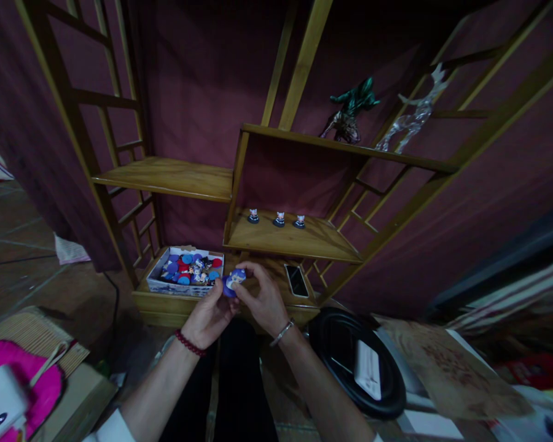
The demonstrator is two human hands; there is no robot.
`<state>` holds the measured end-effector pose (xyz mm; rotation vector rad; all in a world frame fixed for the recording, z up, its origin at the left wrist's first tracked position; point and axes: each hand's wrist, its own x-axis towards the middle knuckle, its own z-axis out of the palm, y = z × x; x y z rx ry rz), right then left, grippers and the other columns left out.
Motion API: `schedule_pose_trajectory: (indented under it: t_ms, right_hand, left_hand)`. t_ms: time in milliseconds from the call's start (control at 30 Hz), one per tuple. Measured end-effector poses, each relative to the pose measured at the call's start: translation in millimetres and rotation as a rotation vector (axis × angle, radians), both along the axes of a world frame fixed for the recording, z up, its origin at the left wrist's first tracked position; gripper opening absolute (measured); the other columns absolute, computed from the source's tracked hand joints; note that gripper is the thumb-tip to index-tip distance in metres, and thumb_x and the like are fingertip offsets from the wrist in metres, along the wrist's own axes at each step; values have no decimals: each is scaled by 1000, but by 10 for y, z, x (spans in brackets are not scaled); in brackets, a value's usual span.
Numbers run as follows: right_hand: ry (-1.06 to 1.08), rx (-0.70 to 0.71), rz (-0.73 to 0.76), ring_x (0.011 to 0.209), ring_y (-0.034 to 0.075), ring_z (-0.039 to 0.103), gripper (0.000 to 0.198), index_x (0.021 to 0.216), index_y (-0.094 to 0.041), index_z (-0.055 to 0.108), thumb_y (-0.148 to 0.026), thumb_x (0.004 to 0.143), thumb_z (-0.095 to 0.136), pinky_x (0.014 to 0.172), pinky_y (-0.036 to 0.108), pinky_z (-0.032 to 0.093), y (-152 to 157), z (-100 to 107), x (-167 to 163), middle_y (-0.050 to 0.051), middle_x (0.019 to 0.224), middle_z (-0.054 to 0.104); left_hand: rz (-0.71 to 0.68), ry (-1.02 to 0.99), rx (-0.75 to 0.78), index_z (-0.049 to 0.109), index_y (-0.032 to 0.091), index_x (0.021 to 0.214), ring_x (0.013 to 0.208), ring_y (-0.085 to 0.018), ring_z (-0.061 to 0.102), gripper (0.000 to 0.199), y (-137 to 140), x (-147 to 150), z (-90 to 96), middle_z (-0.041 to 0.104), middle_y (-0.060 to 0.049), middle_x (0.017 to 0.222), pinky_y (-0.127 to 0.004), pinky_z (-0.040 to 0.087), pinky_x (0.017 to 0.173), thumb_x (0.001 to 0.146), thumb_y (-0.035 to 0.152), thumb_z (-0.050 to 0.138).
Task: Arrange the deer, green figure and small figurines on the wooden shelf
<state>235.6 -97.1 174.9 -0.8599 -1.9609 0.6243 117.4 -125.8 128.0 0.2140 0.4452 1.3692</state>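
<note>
Between my two hands is a small purple and white figurine [234, 280] on a purple round base. My left hand [211, 318] grips it by the base, a beaded bracelet on that wrist. The fingers of my right hand [261, 297] close on its upper part from the other side. Just left of them, an open box [175, 291] holds several more small figurines and round bases in blue, purple and red. Three small figurines on dark bases stand in a row on the shelf ahead: a left one [253, 216], a middle one [279, 220] and a right one [299, 221].
A phone [297, 280] lies on the lowest board. On the upper shelf [304, 136] stand a green-and-brown statue [351, 110] and a clear deer figure [415, 116]. A black round tray-like object [391, 383] sits low right; a pink item [46, 393] is at lower left.
</note>
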Motion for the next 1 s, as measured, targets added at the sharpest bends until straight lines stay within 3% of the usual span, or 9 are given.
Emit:
schedule_pose_trajectory:
  t_ms: [367,633,1000]
  right_hand:
    - [0,29,-34,87,15,51,28,100,-22,51,-21,72,56,78,27,41,-27,22,6,1,93,57]
    - [-4,31,-28,88,16,51,28,100,-22,51,-22,73,56,79,29,40,-34,11,26,1,93,58]
    - [-30,-7,15,89,16,51,28,101,-23,51,-24,74,55,80,30,40,-17,31,45,2,96,57]
  left_hand:
    - [18,16,99,59,20,86,62,-6,51,25,10,3,-85,61,2,80,-19,40,57,64,27,68]
    - [23,46,85,59,20,88,58,-6,50,31,-25,19,-27,60,3,78,-19,38,54,60,27,71]
    - [20,62,87,59,18,84,60,-9,54,26,-36,16,-26,61,1,73,-19,38,52,64,31,67]
